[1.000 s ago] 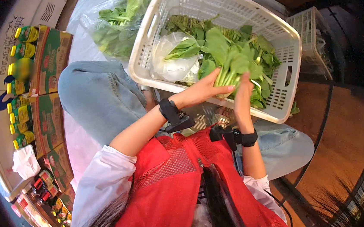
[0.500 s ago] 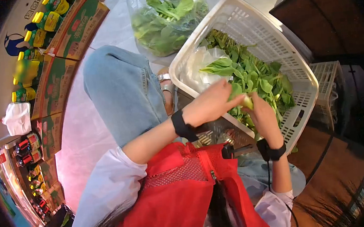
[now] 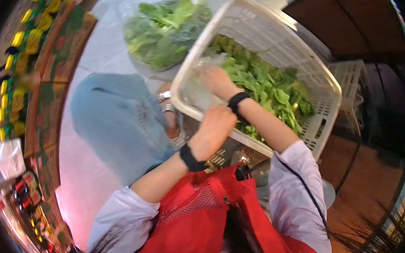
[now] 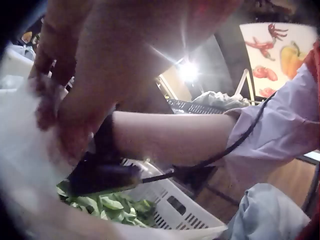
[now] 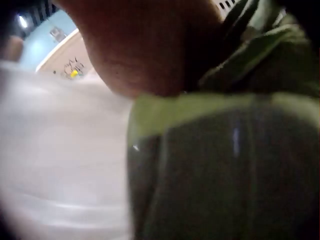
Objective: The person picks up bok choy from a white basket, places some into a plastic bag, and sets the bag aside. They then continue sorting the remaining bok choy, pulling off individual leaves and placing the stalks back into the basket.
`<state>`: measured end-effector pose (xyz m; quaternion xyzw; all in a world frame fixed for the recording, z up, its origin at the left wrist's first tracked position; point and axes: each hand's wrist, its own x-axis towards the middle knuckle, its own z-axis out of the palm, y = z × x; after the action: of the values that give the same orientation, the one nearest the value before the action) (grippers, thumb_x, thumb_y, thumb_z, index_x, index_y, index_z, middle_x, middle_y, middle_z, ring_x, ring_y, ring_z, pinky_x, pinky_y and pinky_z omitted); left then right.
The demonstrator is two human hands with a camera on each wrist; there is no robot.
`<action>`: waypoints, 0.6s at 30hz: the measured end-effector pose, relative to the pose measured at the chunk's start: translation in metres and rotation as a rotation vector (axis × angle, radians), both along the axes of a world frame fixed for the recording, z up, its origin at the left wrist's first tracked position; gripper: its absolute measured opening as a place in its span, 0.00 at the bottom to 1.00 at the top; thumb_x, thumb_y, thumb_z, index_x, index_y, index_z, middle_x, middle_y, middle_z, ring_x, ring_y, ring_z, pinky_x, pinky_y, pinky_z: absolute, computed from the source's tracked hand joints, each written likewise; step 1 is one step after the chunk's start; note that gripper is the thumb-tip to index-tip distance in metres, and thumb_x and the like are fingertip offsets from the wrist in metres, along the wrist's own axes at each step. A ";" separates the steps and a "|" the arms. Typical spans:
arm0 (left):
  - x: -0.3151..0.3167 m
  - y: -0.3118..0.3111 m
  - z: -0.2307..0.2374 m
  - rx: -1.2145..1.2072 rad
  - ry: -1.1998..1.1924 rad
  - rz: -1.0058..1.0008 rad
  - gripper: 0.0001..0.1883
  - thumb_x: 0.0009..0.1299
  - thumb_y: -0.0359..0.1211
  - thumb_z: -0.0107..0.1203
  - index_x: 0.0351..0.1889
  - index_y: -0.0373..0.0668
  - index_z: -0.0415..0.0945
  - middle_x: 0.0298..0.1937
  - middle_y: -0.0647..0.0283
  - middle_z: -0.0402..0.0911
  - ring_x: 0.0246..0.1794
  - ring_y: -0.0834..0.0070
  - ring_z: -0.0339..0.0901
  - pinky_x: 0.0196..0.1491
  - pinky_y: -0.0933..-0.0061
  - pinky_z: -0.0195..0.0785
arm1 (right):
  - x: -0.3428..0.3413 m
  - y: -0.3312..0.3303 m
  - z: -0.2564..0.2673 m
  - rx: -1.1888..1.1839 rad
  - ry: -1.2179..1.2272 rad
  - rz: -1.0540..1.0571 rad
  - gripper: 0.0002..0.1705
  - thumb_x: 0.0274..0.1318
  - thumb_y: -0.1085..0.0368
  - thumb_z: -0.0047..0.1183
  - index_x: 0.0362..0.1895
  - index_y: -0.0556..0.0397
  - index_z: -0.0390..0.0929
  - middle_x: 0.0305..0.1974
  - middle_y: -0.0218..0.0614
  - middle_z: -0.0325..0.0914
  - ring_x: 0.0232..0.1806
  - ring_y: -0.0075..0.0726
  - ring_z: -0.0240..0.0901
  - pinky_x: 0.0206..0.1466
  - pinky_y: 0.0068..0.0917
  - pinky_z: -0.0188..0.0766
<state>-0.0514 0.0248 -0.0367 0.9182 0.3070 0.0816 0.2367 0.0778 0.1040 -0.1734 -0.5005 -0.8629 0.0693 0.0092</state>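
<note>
A white translucent plastic bag [image 3: 198, 89] lies at the left end of a white crate [image 3: 322, 89], beside leafy greens [image 3: 268, 84]. My left hand [image 3: 216, 127] is over the crate's near rim; in the left wrist view its fingertips pinch the bag's plastic [image 4: 25, 130]. Reaching across in front of it, my right hand [image 3: 218, 81] is over the bag, blurred, and I cannot tell whether its fingers grip it. In the right wrist view, white plastic [image 5: 60, 155] and a large green leaf [image 5: 220, 165] fill the space below that hand.
A clear bag of greens [image 3: 168, 35] stands on the floor left of the crate. Boxes [image 3: 57, 57] with yellow-capped bottles line the far left. Another white crate [image 3: 350, 82] and brown panels [image 3: 347, 17] are on the right. My bent knee [image 3: 109, 110] is beside the crate.
Both hands had worked together on greens over the crate; these are no longer between them. My right hand has crossed left to the plastic bag, and my left hand has drawn back to the near rim.
</note>
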 end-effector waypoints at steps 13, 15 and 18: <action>-0.011 0.016 0.029 0.088 0.229 0.134 0.17 0.62 0.37 0.56 0.44 0.33 0.74 0.46 0.50 0.73 0.49 0.57 0.69 0.53 0.61 0.62 | 0.136 -0.058 0.084 -0.553 0.818 -0.531 0.17 0.62 0.58 0.46 0.46 0.55 0.79 0.45 0.41 0.79 0.47 0.33 0.75 0.53 0.29 0.68; -0.004 0.016 0.031 0.124 0.155 0.151 0.19 0.62 0.36 0.56 0.47 0.34 0.73 0.51 0.50 0.72 0.52 0.56 0.69 0.55 0.61 0.61 | 0.200 -0.078 0.056 -0.312 0.701 -0.820 0.13 0.59 0.69 0.46 0.46 0.57 0.77 0.45 0.40 0.79 0.49 0.34 0.75 0.53 0.29 0.69; 0.007 0.016 0.035 0.119 0.064 0.152 0.18 0.63 0.35 0.55 0.48 0.34 0.72 0.52 0.50 0.72 0.52 0.56 0.69 0.54 0.61 0.62 | 0.262 -0.088 0.008 -0.121 0.448 -0.840 0.19 0.54 0.79 0.38 0.50 0.60 0.72 0.49 0.50 0.75 0.53 0.49 0.72 0.56 0.37 0.68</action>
<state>-0.0443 0.0406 -0.0019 0.9069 0.3776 0.0881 0.1650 0.3394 0.0161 -0.1656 -0.7783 -0.5571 0.2157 0.1932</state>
